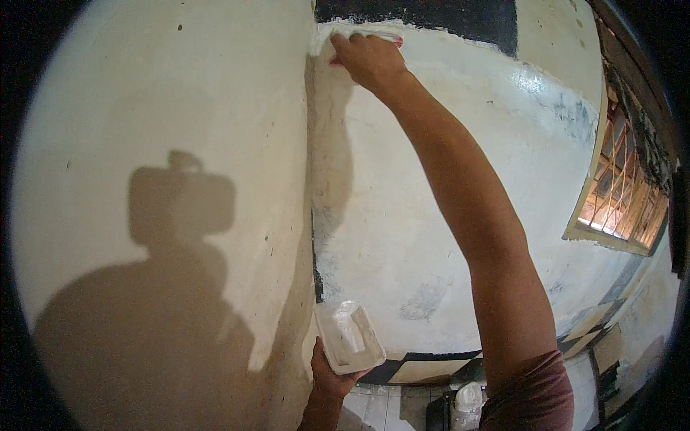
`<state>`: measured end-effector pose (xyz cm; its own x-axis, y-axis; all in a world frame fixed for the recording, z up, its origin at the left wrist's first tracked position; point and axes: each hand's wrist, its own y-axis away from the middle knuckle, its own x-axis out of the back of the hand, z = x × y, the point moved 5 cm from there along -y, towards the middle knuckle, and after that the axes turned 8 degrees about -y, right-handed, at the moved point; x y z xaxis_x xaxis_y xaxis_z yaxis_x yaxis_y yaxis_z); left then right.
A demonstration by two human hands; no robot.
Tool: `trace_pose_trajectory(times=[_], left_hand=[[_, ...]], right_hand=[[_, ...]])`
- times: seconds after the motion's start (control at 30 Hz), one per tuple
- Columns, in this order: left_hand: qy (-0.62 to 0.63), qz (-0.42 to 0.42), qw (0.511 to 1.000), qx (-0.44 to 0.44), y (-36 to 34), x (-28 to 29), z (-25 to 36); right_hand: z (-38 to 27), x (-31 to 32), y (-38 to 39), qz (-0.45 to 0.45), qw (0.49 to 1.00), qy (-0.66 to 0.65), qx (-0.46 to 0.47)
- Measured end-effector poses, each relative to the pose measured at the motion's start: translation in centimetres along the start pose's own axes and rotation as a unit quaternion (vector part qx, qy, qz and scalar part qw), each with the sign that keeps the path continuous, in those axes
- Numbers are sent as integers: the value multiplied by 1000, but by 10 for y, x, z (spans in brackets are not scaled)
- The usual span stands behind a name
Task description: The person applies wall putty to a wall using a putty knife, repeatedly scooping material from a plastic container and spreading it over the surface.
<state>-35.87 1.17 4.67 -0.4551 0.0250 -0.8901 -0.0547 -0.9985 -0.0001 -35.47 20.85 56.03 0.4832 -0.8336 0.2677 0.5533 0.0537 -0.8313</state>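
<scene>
Flat spreading tool [390,36], red at one end, lies against the wall [402,187] just below a black patch [438,16], the right hand [370,63] curled around it; lower down, the left hand [330,378] clasps a white rectangular tub [353,337].

Light from the right casts a broad shadow [144,323] across the left wall [251,129]. Glare whitens the facing wall [402,194]; the window [619,187] bends toward the rim.

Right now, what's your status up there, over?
Right fingers gripping red-ended tool at wall, below black patch. Left fingers holding pale tray. Nothing visibly blocking tool.
</scene>
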Motion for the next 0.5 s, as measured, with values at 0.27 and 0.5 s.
trace_pose_trajectory(times=[0.27, 0.5], left_hand=[[14, -10, 1000, 6, -3, -1, 2], [6, 3, 1000, 12, -3, -11, -1]], right_hand=[[-36, 11, 39, -1, 997, -32, 70], [-19, -53, 32, -116, 987, -41, 107]])
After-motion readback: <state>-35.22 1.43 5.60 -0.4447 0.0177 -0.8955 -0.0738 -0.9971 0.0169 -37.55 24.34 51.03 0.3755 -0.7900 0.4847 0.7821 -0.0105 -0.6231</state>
